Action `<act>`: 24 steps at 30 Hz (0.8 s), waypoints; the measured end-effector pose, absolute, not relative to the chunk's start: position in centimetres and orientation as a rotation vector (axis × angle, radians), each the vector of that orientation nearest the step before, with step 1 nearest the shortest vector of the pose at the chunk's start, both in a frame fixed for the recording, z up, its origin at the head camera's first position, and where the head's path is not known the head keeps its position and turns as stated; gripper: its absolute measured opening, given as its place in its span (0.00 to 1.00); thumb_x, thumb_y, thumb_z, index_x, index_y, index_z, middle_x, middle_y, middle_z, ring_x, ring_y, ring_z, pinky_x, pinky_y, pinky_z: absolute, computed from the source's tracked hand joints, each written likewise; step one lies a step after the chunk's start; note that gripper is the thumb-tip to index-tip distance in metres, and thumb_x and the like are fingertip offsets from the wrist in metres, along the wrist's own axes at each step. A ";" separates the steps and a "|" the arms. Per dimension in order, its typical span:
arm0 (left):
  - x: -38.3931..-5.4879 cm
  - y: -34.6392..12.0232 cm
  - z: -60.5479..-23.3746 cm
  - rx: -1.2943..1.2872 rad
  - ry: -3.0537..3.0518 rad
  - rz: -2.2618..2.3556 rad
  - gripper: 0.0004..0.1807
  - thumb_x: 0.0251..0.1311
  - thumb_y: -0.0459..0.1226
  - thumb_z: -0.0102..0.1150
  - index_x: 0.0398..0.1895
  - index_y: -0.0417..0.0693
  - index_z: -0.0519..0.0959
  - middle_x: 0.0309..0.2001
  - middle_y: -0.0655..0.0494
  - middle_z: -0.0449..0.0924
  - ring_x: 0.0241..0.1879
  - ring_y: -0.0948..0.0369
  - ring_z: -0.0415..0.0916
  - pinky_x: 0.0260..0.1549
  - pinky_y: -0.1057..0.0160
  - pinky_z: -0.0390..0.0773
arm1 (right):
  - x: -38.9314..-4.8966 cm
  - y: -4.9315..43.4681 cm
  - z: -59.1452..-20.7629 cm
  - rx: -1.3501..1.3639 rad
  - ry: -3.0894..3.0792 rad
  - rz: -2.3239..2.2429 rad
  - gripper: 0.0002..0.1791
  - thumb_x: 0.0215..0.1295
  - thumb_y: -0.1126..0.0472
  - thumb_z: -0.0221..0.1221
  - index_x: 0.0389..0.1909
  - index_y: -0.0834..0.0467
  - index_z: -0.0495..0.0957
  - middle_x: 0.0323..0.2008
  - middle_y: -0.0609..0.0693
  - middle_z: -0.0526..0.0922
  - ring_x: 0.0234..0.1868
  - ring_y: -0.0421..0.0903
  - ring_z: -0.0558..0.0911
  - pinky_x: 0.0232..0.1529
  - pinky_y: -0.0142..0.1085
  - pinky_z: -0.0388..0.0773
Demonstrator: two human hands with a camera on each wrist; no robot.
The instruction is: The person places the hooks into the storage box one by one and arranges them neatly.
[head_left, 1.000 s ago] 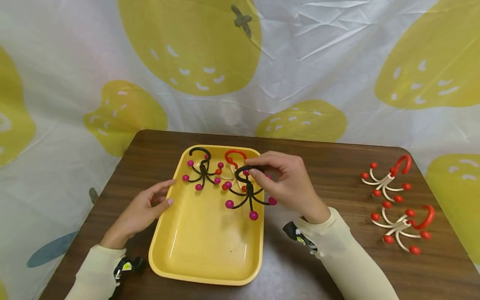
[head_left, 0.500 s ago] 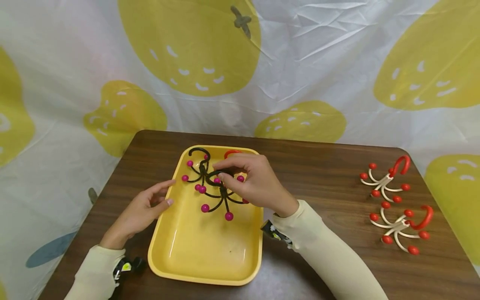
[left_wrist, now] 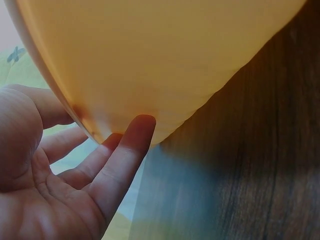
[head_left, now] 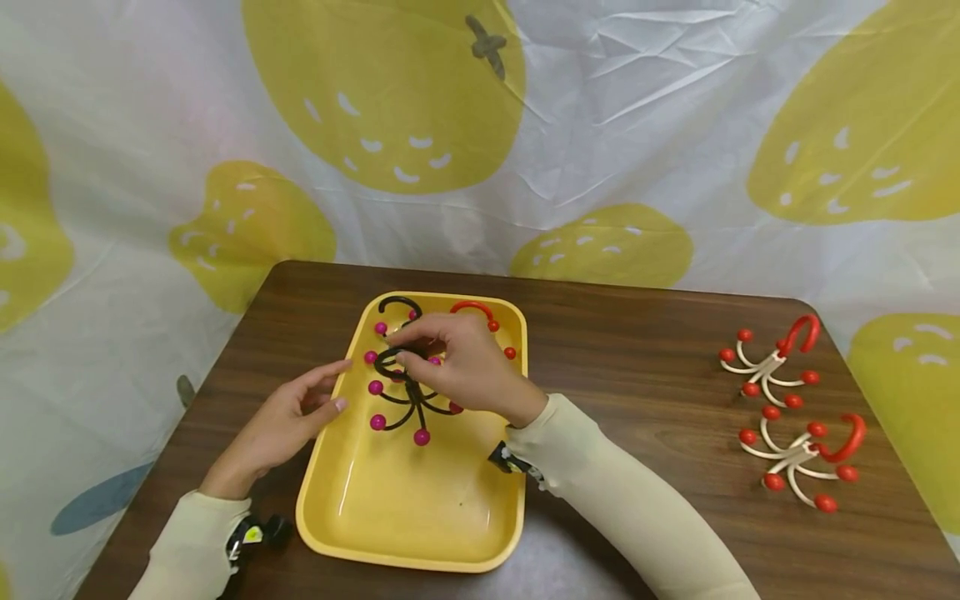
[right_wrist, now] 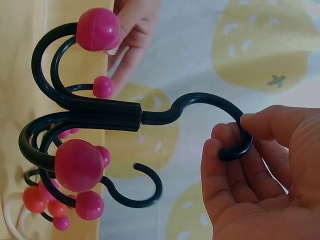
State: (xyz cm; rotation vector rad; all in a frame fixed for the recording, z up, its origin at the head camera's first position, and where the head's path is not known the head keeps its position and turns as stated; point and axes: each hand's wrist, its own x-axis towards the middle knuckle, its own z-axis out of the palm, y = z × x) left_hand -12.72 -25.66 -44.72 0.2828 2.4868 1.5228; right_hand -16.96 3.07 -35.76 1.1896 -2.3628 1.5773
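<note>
By its hook, my right hand [head_left: 468, 362] pinches a black multi-arm hook hanger [right_wrist: 117, 115] with magenta balls on its curved arms. It hangs hook-up over the yellow tray [head_left: 405, 542]. A similar black hanger [head_left: 401, 301] lies at the tray's far left, partly hidden by that hand. At the far right of the tray a white hanger with a red hook [head_left: 474, 308] is mostly covered. My left hand [head_left: 288, 421] touches the tray's left side, its fingertips [left_wrist: 140, 127] against the outer wall.
Two white hangers, one farther back [head_left: 767, 367] and one nearer [head_left: 798, 454], with red hooks and red balls, rest on the right of the brown wooden table [head_left: 637, 358]. Behind the table hangs a white curtain [head_left: 450, 229] printed with yellow fruit.
My right hand has carried the black hanger leftward, from the tray's right side to its left half. My left hand has stayed at the tray's left side.
</note>
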 end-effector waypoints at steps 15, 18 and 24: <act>-12.7 -25.8 -44.8 0.289 2.448 1.549 0.32 0.77 0.38 0.59 0.81 0.47 0.65 0.67 0.34 0.76 0.54 0.44 0.83 0.39 0.60 0.87 | -17.9 0.7 -37.7 1.112 -2.551 1.522 0.09 0.68 0.67 0.67 0.46 0.59 0.90 0.42 0.50 0.93 0.39 0.36 0.86 0.44 0.26 0.84; -12.7 -25.9 -44.9 0.286 2.450 1.548 0.32 0.77 0.38 0.59 0.81 0.48 0.65 0.67 0.34 0.76 0.55 0.44 0.83 0.39 0.61 0.87 | -17.9 0.6 -37.8 1.092 -2.581 1.479 0.09 0.68 0.66 0.67 0.46 0.57 0.91 0.42 0.48 0.93 0.38 0.35 0.85 0.43 0.27 0.83; -12.7 -25.8 -44.8 0.280 2.452 1.540 0.32 0.77 0.39 0.59 0.81 0.48 0.65 0.68 0.34 0.75 0.55 0.45 0.83 0.39 0.61 0.87 | -17.7 0.5 -37.9 1.059 -2.628 1.440 0.09 0.67 0.64 0.68 0.46 0.55 0.91 0.41 0.45 0.93 0.38 0.34 0.85 0.41 0.28 0.83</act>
